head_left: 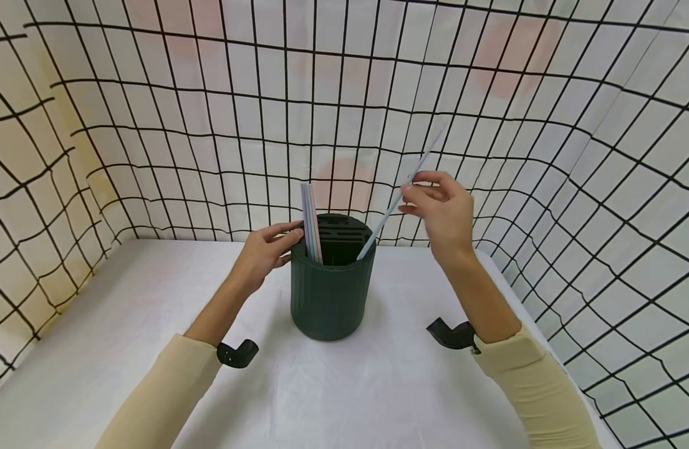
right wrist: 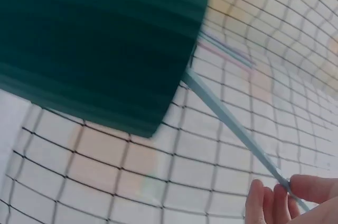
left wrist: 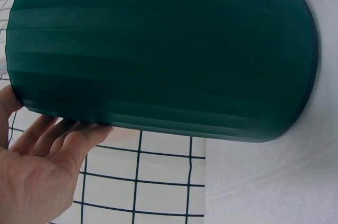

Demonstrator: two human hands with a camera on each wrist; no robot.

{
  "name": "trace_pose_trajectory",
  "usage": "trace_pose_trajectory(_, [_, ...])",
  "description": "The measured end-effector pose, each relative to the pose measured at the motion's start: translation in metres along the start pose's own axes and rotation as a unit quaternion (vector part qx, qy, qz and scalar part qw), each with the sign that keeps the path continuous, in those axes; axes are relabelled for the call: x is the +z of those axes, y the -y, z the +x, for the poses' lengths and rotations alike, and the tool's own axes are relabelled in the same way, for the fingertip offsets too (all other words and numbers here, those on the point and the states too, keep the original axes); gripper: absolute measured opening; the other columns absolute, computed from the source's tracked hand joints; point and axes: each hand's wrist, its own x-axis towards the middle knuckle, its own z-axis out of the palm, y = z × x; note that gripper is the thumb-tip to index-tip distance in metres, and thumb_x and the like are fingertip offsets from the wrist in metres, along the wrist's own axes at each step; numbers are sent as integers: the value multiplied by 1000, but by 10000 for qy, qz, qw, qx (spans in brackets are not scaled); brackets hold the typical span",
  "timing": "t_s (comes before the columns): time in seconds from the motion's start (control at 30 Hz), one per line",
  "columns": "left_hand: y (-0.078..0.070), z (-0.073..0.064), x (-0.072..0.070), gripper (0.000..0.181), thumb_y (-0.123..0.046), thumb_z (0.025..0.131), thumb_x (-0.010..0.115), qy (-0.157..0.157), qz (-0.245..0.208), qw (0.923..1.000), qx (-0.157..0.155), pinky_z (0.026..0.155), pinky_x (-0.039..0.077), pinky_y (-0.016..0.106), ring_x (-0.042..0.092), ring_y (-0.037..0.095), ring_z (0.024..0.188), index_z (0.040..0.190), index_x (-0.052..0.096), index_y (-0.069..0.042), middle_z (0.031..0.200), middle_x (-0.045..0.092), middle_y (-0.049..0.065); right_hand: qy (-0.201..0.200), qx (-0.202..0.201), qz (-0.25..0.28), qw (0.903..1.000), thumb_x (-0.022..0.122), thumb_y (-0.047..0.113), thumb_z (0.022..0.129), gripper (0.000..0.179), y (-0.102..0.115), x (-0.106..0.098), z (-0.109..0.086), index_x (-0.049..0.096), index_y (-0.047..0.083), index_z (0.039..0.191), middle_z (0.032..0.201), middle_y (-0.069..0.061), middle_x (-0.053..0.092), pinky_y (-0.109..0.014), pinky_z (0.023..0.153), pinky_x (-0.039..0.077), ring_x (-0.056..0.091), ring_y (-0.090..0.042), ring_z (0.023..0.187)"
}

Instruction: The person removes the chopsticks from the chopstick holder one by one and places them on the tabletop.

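A dark green cylindrical holder with a slotted insert stands upright on the table. My left hand is at its left side, fingertips touching the wall and rim; the left wrist view shows the same fingers against the ribbed wall. Between thumb and fingers, my right hand pinches a pale blue straw, held slanted with its lower end inside the rim at the right. Several straws in pale colours stand in the holder's left part. In the right wrist view the pinched straw slants out past the rim.
A white-covered table lies under the holder. White walls with a black grid rise at the back and both sides. Each wrist carries a black curved piece, the left one and the right one, near the sleeve cuffs.
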Motion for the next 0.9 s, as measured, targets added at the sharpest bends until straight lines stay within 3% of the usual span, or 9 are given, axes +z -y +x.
trace_pose_trajectory(0.17, [1, 0, -1, 47, -32, 100, 67, -22, 15, 10000, 2, 105, 54, 42, 62, 28, 128, 143, 60, -14, 141, 61, 13, -291, -46, 331, 9990, 75, 5, 91, 26, 19, -15, 5, 64, -1, 114, 93, -9, 75, -33, 80, 65, 73, -22, 85])
trace_pose_trajectory(0.3, [1, -1, 0, 46, -31, 100, 66, -37, 14, 10000, -28, 104, 54, 42, 62, 28, 127, 143, 60, -14, 141, 62, 12, -374, 83, 441, 9983, 75, 4, 91, 25, 21, -30, 7, 65, 0, 114, 92, -9, 76, -33, 79, 65, 74, -23, 82])
trace_pose_trajectory(0.47, [1, -1, 1, 47, -32, 100, 66, -15, -11, 10000, -46, 105, 53, 42, 62, 28, 127, 143, 60, -14, 142, 61, 12, -527, 255, 396, 9975, 75, 3, 90, 23, 10, -52, 7, 67, 2, 111, 88, -6, 76, -33, 74, 65, 74, -20, 77])
trace_pose_trajectory(0.67, [0, 0, 1, 47, -32, 100, 67, -19, 7, 10000, -66, 104, 54, 42, 62, 27, 128, 143, 60, -13, 141, 62, 12, -627, 563, -140, 9963, 76, 6, 91, 26, -8, -79, 5, 66, 3, 115, 85, 1, 77, -27, 72, 64, 73, -15, 75])
trace_pose_trajectory(0.9, [0, 0, 0, 49, -33, 100, 67, -15, 16, 10000, -53, 104, 54, 42, 61, 28, 129, 144, 59, -13, 142, 61, 12, -450, 1011, -402, 9931, 76, 7, 91, 29, -30, -114, 3, 66, 1, 117, 85, 5, 77, -23, 70, 64, 72, -11, 75])
